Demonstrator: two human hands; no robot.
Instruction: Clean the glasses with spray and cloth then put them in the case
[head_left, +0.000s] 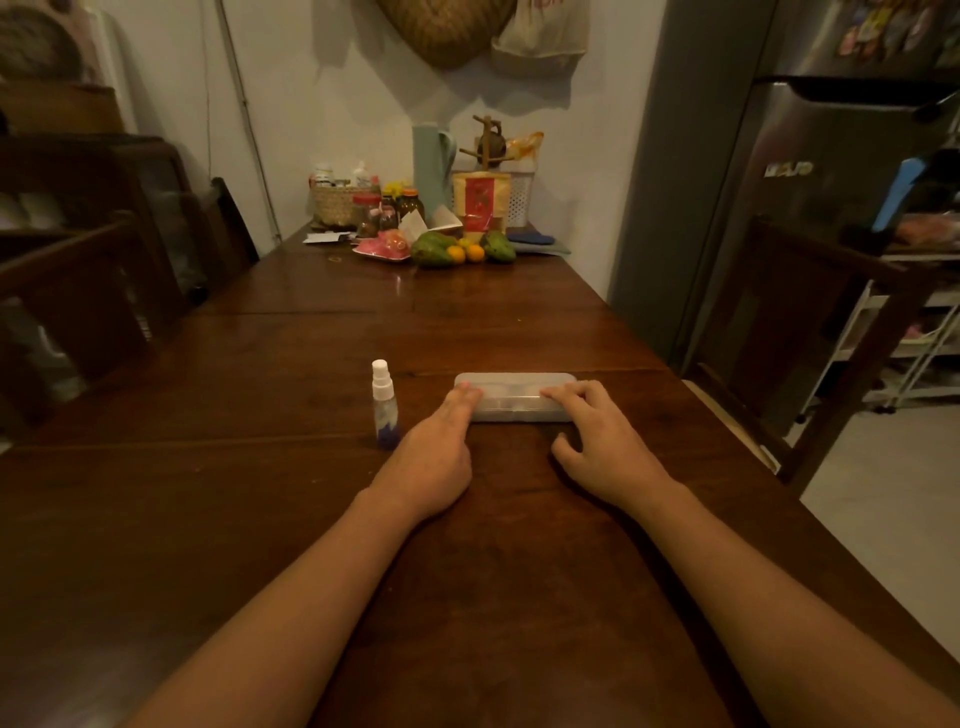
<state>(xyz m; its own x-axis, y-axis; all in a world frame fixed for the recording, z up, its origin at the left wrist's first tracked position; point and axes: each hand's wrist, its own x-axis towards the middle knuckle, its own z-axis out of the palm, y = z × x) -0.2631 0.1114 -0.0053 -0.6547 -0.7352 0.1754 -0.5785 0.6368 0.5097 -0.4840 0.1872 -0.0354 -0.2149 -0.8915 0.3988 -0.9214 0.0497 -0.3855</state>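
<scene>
Room: dim and warm-lit, with a pale wall far ahead of both grips and a woven piece hanging high on it.
Fridge: grey, tall, standing off to the right of the right grip, beyond the desk's edge.
Desk: long, dark polished wood with plank seams running across it; it lies under both forearms and stretches away to the wall.
Chairs: a dark wooden chair stands to the right of the right grip, and more dark wooden seats stand to the left of the left grip.
Far end: well beyond the grips stand a pale green pitcher, a small woven basket, jars, and green and orange fruit.
Case: a cloudy grey box lying flat and closed, spanning from one grip to the other; its contents are too blurred to tell.
Left grip: released, its fingers straight and lying on the case's left end.
Right grip: unclenched, its arched fingertips resting on the case's right end and its thumb down near the desk.
Spray bottle: small, upright, white-capped, just left of the left grip.
</scene>
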